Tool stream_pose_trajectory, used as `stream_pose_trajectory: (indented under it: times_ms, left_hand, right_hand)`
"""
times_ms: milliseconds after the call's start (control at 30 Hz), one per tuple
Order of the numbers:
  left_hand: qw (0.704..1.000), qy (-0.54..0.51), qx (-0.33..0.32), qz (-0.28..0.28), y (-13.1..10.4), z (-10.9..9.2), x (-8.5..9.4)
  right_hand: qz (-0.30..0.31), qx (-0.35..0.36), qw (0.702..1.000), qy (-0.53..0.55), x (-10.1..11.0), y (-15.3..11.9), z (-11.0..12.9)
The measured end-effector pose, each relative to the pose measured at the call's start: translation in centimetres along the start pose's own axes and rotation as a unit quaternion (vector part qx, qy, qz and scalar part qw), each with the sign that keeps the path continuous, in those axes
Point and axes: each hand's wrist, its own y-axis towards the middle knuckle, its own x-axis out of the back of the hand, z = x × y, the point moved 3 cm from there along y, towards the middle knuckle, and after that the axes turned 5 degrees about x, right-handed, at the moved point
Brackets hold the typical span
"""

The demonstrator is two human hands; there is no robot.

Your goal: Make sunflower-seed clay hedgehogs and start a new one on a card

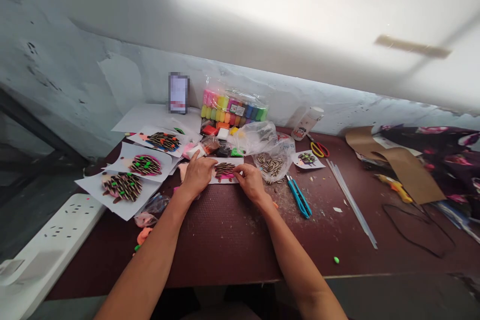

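A white sheet of paper (237, 161) lies on the table before me. On it is a small hedgehog figure (225, 170) with a pink clay body and rows of striped sunflower seeds as spines. My left hand (197, 177) grips the sheet's left side, its fingers curled beside the hedgehog. My right hand (250, 181) is pinched at the figure's right edge; whatever sits between the fingertips is too small to make out. Just right of that hand, a clear plastic bag (287, 152) holds a pile of sunflower seeds (270, 166).
Finished hedgehogs on paper (123, 187) lie at left, near a white power strip (71, 225). Coloured clay packs (234, 110) and a phone (179, 92) stand behind. Rightward are a blue utility knife (299, 197), scissors (318, 149), glue sticks (352, 205), and a yellow glue gun (395, 187).
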Motion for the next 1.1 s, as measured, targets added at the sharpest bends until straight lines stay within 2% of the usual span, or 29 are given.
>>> stream_pose_trajectory:
  times_ms: [200,1100]
  left_hand:
    - [1.000,0.004,-0.001,-0.002,0.02,0.05,-0.07]
    - [1.000,-0.001,0.003,0.000,0.14,0.07,-0.12]
  right_hand:
    - [-0.013,0.027,0.999,-0.019,-0.65,0.17,-0.35]
    - [0.011,0.033,0.998,-0.051,-0.99,0.32,0.32]
